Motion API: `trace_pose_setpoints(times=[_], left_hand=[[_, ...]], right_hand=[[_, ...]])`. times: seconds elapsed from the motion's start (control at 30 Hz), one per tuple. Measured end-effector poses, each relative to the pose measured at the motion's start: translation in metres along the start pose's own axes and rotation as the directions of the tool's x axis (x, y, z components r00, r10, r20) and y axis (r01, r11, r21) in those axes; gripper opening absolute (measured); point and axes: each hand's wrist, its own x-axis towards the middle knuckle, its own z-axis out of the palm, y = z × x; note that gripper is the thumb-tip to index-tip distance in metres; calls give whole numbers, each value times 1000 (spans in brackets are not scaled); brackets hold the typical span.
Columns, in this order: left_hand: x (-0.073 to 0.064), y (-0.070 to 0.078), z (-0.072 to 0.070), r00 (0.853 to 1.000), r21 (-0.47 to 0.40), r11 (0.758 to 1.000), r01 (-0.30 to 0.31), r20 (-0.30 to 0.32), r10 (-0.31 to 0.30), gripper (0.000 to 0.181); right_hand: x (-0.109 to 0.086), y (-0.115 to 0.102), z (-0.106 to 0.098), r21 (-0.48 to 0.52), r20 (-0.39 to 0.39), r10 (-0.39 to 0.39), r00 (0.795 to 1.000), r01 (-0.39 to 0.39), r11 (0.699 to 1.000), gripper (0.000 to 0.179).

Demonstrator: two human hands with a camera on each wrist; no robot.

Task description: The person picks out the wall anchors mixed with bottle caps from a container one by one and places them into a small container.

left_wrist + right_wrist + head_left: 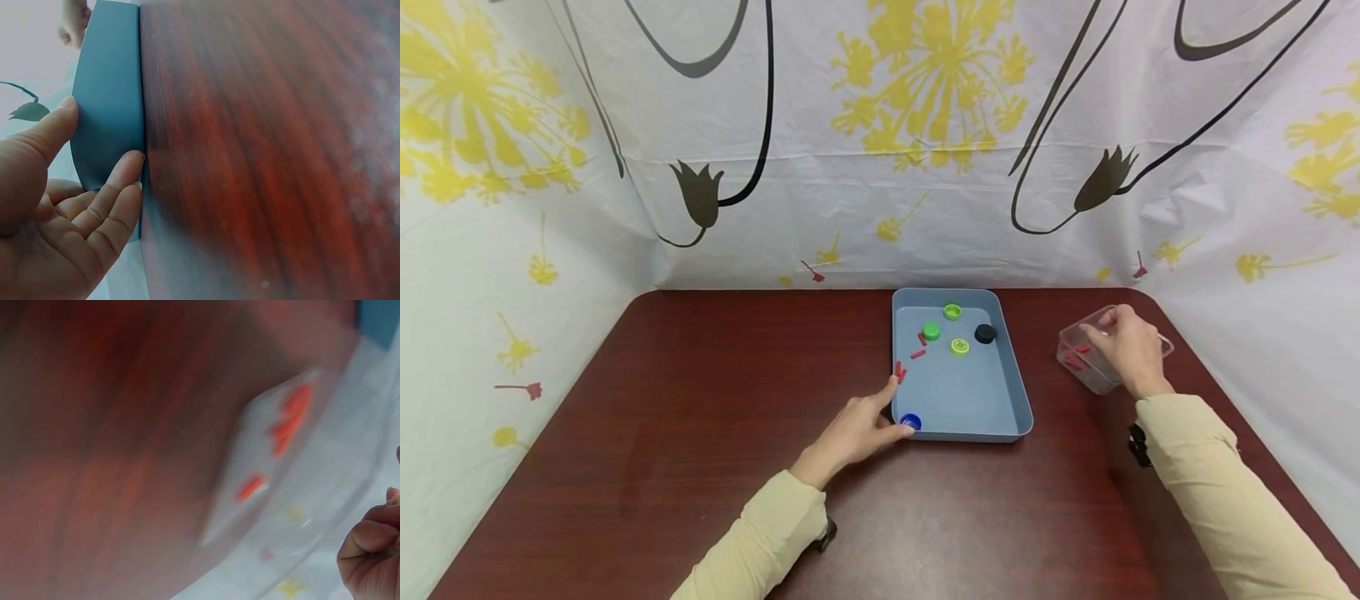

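L hand [853, 429] at near L corner of the blue-gray tray [962, 392]: thumb on near rim, index finger on L side, the two spread wide; other fingers fairly relaxed vs. outer wall per L wrist view. Blue cap [911, 422] sits inside that corner, by the thumb tip. Also in tray, twd far half: green cap [931, 332], black cap [985, 333], 2 yellow-green caps [959, 346]. A few red sticks [918, 354] along tray's L side.

R hand [1133, 346] over the clear box [1102, 379], which is on the worktop [662, 417] R of tray, apart from it. Fingers partly bent; can't tell if they pinch anything. More red sticks in box; R wrist view blurry. Flowered sheet [812, 125] behind worktop. Sleeves [1195, 442] beige.
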Motion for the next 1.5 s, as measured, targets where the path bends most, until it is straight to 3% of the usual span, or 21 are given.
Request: trace_pose_setpoints(times=[0.1, 0.37, 0.63, 0.97, 1.1, 1.27, 1.5], left_hand=[[0, 0, 0, 1000, 0, 1000, 6, 1, -6, 80], [0, 2, 0, 999, 1, 999, 32, 6, -32, 80], [0, 3, 1, 999, 5, 999, 53, 10, -53, 80], [1, 2, 1, 999, -5, 999, 32, 8, -32, 80], [1, 1, 0, 1000, -20, 1000, 24, 11, -24, 79], [1, 0, 0, 1000, -34, 999, 20, 12, -19, 80], [0, -1, 0, 1000, -35, 999, 9, 10, -8, 80]], right_hand=[[4, -21, 3, 60, -1, -33, 999, 33, 998, 28], [10, -86, 14, 196, 91, -80, 993, 61, 979, 28], [9, -131, 38, 269, 168, -183, 968, 134, 954, 23], [-4, -166, 61, 314, 282, -303, 910, 211, 926, 22], [-8, -178, 71, 334, 345, -341, 874, 225, 915, 23], [-13, -188, 83, 334, 421, -357, 834, 224, 916, 22], [-18, -193, 94, 302, 465, -371, 804, 250, 920, 24]])
